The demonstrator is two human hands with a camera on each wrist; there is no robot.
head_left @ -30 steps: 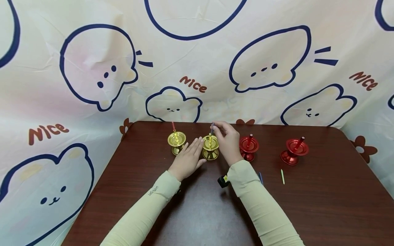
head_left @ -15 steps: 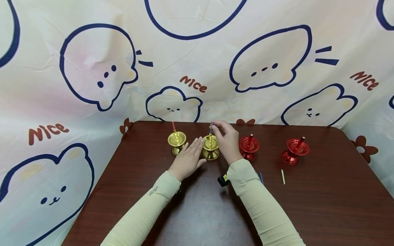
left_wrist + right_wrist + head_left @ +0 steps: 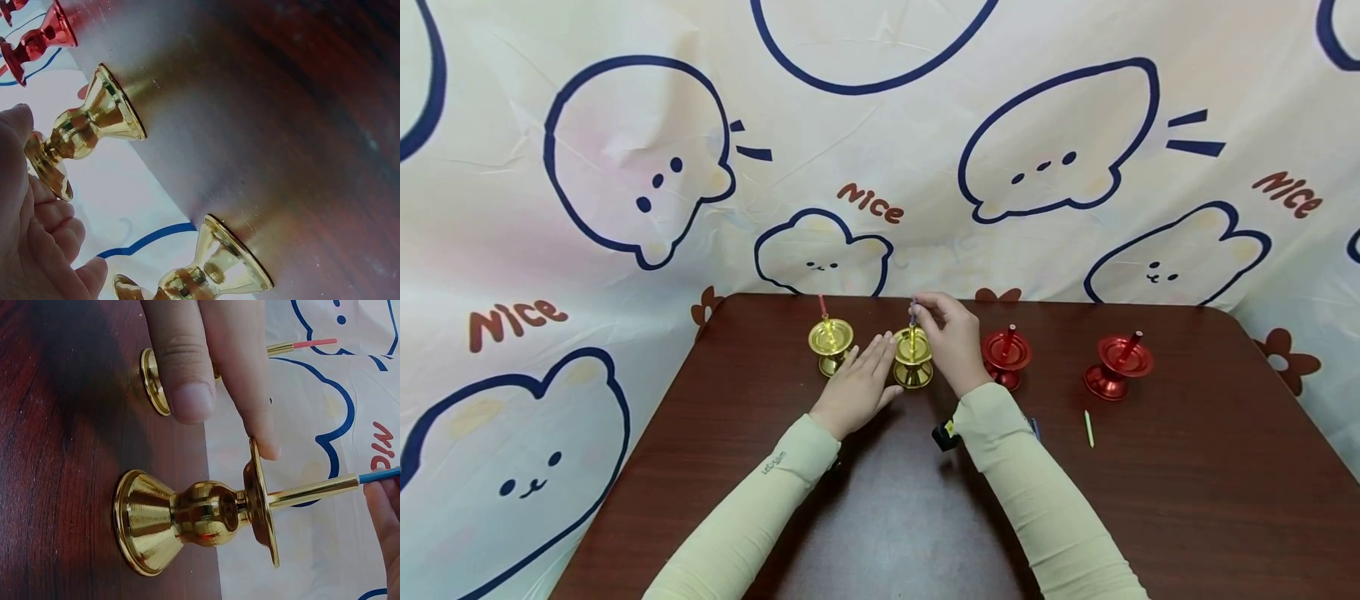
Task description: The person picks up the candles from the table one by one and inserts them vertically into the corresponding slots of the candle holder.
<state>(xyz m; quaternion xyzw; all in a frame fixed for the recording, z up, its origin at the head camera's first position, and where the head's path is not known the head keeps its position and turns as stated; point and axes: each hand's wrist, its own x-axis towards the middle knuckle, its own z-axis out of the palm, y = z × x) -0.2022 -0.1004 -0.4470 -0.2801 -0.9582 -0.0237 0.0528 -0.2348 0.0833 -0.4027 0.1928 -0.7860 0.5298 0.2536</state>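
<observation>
A gold candle holder (image 3: pixel 913 375) stands upright near the back of the table, a thin tube rising from its dish. My right hand (image 3: pixel 957 343) pinches a slim blue candle (image 3: pixel 379 475) by thumb and finger; its lower end sits at the mouth of that tube in the right wrist view. My left hand (image 3: pixel 856 387) has its fingers straight, one fingertip against the dish's rim. To the left stands a second gold holder (image 3: pixel 831 339), bearing a red candle (image 3: pixel 823 307). Fingers of the right hand cover much of the blue candle in the head view.
Two red candle holders (image 3: pixel 1007 352) stand to the right, the farther one (image 3: pixel 1118 368) beyond the right arm. A light green candle (image 3: pixel 1089 429) lies on the table (image 3: pixel 1210 467). Another blue stick (image 3: pixel 1036 428) shows partly behind the right sleeve. A patterned cloth (image 3: pixel 925 167) hangs behind.
My right hand has shifted slightly left, bringing the blue candle more in line above the tube. The left hand stays in place against the holder.
</observation>
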